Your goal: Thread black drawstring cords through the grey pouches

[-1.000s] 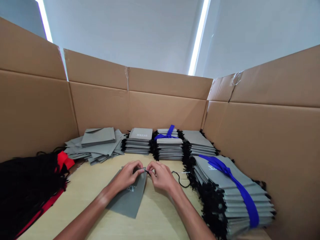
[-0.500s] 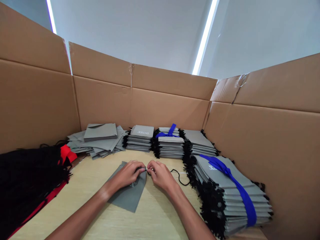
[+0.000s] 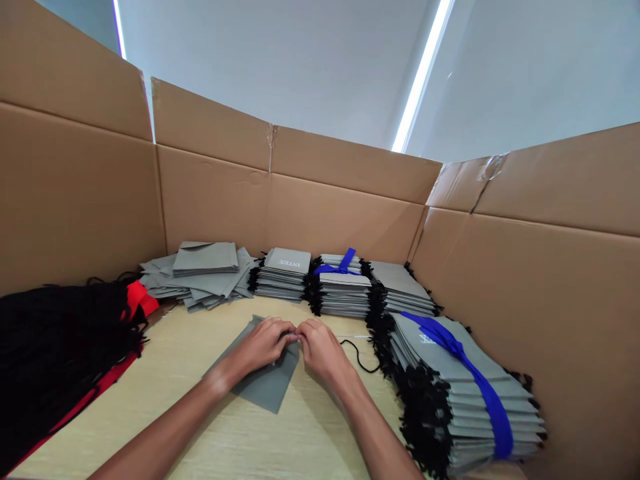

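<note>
- Both our hands pinch one gray pouch [image 3: 267, 381]: left hand [image 3: 265, 342], right hand [image 3: 320, 347] on its black cord [image 3: 357, 357].
- Many tied stacks [image 3: 457, 393] look finished at right; loose pouches [image 3: 200, 277] wait far left.

Both bare forearms are stretched forward and angled inward. The left hand [image 3: 264, 345] and right hand [image 3: 321, 348] are brought together, knuckles up, fingers curled, with the fingertips of the 2 hands pinched close at 1 spot.
</note>
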Motion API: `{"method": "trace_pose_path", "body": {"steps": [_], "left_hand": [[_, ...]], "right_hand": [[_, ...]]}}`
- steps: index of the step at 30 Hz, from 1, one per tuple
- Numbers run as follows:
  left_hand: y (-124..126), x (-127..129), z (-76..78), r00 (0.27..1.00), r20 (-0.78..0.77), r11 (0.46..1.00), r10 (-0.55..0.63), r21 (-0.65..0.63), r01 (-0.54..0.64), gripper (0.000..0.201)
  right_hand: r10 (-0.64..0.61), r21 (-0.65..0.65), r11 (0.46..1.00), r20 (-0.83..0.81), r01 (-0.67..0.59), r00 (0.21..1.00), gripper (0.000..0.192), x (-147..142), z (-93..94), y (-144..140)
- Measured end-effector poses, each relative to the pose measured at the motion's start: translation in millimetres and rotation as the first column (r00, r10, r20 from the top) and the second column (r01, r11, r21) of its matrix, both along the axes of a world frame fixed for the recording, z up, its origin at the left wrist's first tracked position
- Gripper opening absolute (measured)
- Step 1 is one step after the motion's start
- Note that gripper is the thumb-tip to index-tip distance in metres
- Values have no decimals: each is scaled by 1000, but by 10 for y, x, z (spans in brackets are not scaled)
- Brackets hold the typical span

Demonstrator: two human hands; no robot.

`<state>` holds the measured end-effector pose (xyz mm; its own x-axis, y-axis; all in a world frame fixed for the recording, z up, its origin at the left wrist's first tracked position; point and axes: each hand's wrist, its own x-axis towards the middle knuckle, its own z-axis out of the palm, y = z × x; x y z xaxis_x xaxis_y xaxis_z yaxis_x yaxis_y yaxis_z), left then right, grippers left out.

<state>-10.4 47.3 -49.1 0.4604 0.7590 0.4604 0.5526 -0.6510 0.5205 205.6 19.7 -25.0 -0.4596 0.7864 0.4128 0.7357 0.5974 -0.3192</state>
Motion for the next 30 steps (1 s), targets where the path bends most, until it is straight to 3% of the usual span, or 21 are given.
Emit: {"method": "trace_pose_path", "body": {"steps": [7, 10, 14, 18, 21, 23, 26, 30], "left_hand": [[35, -71, 43, 998, 44, 998, -50, -31, 51, 30], [26, -118, 119, 999, 20, 998, -34, -43, 35, 30], [-16, -149, 234, 999, -37, 994, 26, -105, -30, 32], [-37, -130, 234, 993, -98, 988, -66, -146, 51, 34], [-12, -168, 230, 993, -118, 992, -26, -122, 11, 35], [1, -224, 260, 992, -120, 994, 34, -102, -47, 37], [-21, -286, 335, 990, -115, 991, 82, -98, -93, 41], [-90, -248, 399, 992, -106, 991, 71, -104, -82, 43]], "right_hand": [[-250, -27, 968, 12, 250, 968, 14, 93, 110, -58], [-201, 24, 979, 28, 200, 979, 8, 122, 128, -73], [-106, 62, 993, 49, 103, 993, 26, 87, 118, -90], [-16, 30, 999, 66, 15, 998, 24, 38, 110, -93], [-159, -15, 987, 97, 162, 982, 13, 127, 182, -75], [-329, -15, 942, 144, 335, 933, 29, 253, 251, -47], [-488, 67, 873, 99, 483, 867, 42, 444, 308, 26], [-443, 72, 892, -48, 446, 895, 48, 532, 250, 133]]}}
